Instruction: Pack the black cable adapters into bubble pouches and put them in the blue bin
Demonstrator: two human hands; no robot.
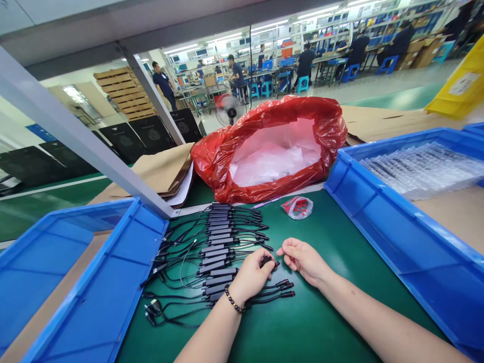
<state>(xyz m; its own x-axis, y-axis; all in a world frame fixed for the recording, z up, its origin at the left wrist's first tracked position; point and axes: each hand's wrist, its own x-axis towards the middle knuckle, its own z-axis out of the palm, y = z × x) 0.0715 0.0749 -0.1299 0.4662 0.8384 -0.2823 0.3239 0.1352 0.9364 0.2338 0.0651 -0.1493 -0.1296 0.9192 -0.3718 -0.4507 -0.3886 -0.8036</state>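
1. The left hand [251, 275], wearing a bead bracelet [233, 302], is lying on the green table mat [325, 322], and its fingers are closing narrowly around a black cable plug [266, 261].
2. The right hand [304, 259] is resting just beside that plug with its fingers curling in tight and the thumb pressing against the forefinger; whether it is pinching anything is too small to tell.
3. The plug is sitting between the two hands, at the near right end of a row of black cable adapters [219, 247] that is lying flat on the mat, leads trailing to both sides.
4. A small red-printed packet [297, 207] is lying on the mat beyond the hands, in front of a big red plastic bag [272, 146] that is gaping open towards the person.
5. Blue bins are flanking the mat: the left bin [94, 282], and the right bin [397, 237], which is holding clear bagged parts [423, 169].
6. People are working at benches well beyond the table.
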